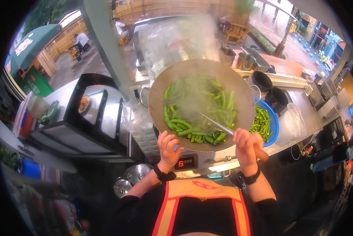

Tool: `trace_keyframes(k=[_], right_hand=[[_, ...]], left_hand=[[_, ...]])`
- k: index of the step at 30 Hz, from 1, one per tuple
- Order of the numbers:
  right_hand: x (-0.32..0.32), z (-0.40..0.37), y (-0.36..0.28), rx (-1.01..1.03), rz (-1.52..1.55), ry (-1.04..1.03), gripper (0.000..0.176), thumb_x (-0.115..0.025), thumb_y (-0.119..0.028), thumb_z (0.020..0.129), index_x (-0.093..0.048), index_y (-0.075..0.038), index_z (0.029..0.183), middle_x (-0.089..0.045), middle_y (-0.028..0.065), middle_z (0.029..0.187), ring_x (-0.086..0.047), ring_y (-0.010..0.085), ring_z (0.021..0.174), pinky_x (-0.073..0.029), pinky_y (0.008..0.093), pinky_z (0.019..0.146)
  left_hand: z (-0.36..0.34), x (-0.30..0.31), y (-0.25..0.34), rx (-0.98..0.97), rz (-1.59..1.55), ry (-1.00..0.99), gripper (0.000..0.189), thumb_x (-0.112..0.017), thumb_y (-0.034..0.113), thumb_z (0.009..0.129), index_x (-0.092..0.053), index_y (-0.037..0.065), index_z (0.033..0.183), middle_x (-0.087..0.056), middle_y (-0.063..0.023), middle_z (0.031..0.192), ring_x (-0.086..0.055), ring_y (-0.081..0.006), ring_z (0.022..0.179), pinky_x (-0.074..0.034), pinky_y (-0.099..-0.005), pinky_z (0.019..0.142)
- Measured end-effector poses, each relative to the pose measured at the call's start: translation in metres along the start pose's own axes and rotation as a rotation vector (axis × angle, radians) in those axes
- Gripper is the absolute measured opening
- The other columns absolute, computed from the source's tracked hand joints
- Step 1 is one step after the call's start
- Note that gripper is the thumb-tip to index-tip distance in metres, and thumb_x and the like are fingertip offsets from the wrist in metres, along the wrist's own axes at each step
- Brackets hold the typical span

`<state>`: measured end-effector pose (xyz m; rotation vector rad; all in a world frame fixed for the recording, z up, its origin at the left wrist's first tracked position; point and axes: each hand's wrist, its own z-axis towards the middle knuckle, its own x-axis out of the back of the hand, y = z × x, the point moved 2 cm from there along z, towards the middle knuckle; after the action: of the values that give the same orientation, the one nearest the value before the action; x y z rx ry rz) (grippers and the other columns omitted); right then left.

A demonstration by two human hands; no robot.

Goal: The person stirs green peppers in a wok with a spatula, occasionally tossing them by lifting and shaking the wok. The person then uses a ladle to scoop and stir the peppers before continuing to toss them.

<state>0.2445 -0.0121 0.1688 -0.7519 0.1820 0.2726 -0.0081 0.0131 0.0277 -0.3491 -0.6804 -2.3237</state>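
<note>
A large wok (242,118) with two loop handles holds many green peppers (180,125), and steam blurs its middle. My right hand (248,147) is closed around the wooden handle of a long metal cooking utensil (219,126). The utensil's shaft slants over the wok's near rim into the peppers, where its head is hidden. At the near left rim of the wok is my left hand (169,149), fingers raised and apart, holding nothing. A blue basket (276,131) with more green peppers stands just right of the wok.
A display (185,162) with red digits sits on the stove front. Left stands a black-framed counter unit (105,106) with a small dish of food. Dark pots (278,98) and a plastic bag (294,122) are to the right. Metal lids (139,172) lie low at left.
</note>
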Motion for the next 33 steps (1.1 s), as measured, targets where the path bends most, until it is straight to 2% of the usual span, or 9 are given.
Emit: trace_keyframes(k=[6,9,10,13,15,18,24,25,33], right_hand=[[0.009,0.011,0.033,0.056,0.193,0.064,0.024,-0.059,-0.015,0.092,-0.044,-0.008,0.075,-0.044,0.0031,0.062,-0.045,0.0196,0.063,-0.04,0.0375,0.068],[-0.011,0.002,0.005,0.098,-0.064,-0.142,0.027,-0.06,-0.01,0.089,-0.043,-0.006,0.069,-0.045,0.0053,0.059,-0.044,0.0216,0.056,-0.042,0.0359,0.06],[-0.021,0.006,-0.017,0.229,-0.102,-0.281,0.036,-0.056,-0.023,0.097,-0.039,-0.008,0.068,-0.041,0.0033,0.054,-0.042,0.0219,0.05,-0.038,0.0348,0.05],[-0.038,0.01,-0.052,0.339,-0.22,-0.374,0.038,-0.061,-0.023,0.093,-0.04,-0.009,0.065,-0.04,0.0042,0.055,-0.042,0.0236,0.05,-0.037,0.0354,0.048],[-0.039,0.011,-0.047,0.393,-0.381,-0.585,0.037,-0.064,-0.019,0.09,-0.041,-0.009,0.063,-0.04,0.0056,0.056,-0.043,0.0255,0.05,-0.036,0.0363,0.048],[-0.024,0.012,0.005,0.384,-0.455,-0.527,0.034,-0.064,-0.013,0.086,-0.041,-0.008,0.062,-0.04,0.0069,0.058,-0.042,0.0273,0.05,-0.034,0.0375,0.048],[-0.017,0.024,0.018,0.309,-0.516,-0.589,0.031,-0.067,-0.006,0.077,-0.04,-0.008,0.061,-0.039,0.0091,0.057,-0.04,0.0313,0.051,-0.032,0.04,0.049],[-0.015,0.022,0.018,0.299,-0.547,-0.615,0.035,-0.073,-0.006,0.067,-0.04,-0.008,0.058,-0.039,0.0088,0.056,-0.043,0.0307,0.053,-0.035,0.0382,0.051],[-0.011,-0.002,0.021,0.304,-0.6,-0.71,0.033,-0.071,-0.008,0.067,-0.04,-0.01,0.056,-0.042,0.0085,0.058,-0.045,0.0301,0.056,-0.037,0.0385,0.053]], left_hand=[[0.001,-0.001,0.001,-0.008,-0.016,0.011,0.041,-0.078,0.009,0.062,-0.057,0.009,0.098,-0.055,-0.0114,0.112,-0.045,-0.0392,0.119,-0.036,-0.0543,0.102],[0.0,0.0,0.001,-0.003,-0.014,-0.004,0.04,-0.078,0.009,0.063,-0.057,0.008,0.097,-0.055,-0.0117,0.112,-0.045,-0.0397,0.119,-0.036,-0.054,0.103],[0.001,0.0,0.001,-0.015,-0.018,0.001,0.04,-0.078,0.009,0.063,-0.057,0.008,0.097,-0.055,-0.0117,0.112,-0.045,-0.0397,0.119,-0.036,-0.054,0.103],[0.001,0.0,0.002,-0.013,-0.025,0.011,0.04,-0.078,0.009,0.063,-0.057,0.008,0.097,-0.055,-0.0121,0.112,-0.045,-0.04,0.12,-0.036,-0.0537,0.103],[0.0,-0.001,0.0,-0.002,-0.025,0.006,0.028,-0.071,0.018,0.075,-0.056,0.007,0.097,-0.056,-0.0137,0.111,-0.045,-0.0415,0.12,-0.033,-0.0526,0.103],[0.001,-0.001,0.002,-0.002,-0.03,0.015,0.028,-0.07,0.021,0.078,-0.056,0.007,0.097,-0.056,-0.0139,0.111,-0.045,-0.0418,0.12,-0.033,-0.0521,0.102],[0.001,0.001,0.002,-0.014,-0.009,0.0,0.032,-0.074,0.019,0.075,-0.056,0.007,0.099,-0.054,-0.0134,0.113,-0.043,-0.0413,0.122,-0.034,-0.0533,0.103],[0.001,0.001,0.003,-0.017,-0.014,-0.006,0.032,-0.074,0.019,0.075,-0.056,0.007,0.099,-0.054,-0.0134,0.113,-0.043,-0.0413,0.122,-0.034,-0.0533,0.103],[0.002,0.0,0.002,-0.02,-0.027,0.014,0.029,-0.071,0.024,0.081,-0.057,0.006,0.098,-0.054,-0.0139,0.113,-0.044,-0.0417,0.121,-0.034,-0.0522,0.103]])
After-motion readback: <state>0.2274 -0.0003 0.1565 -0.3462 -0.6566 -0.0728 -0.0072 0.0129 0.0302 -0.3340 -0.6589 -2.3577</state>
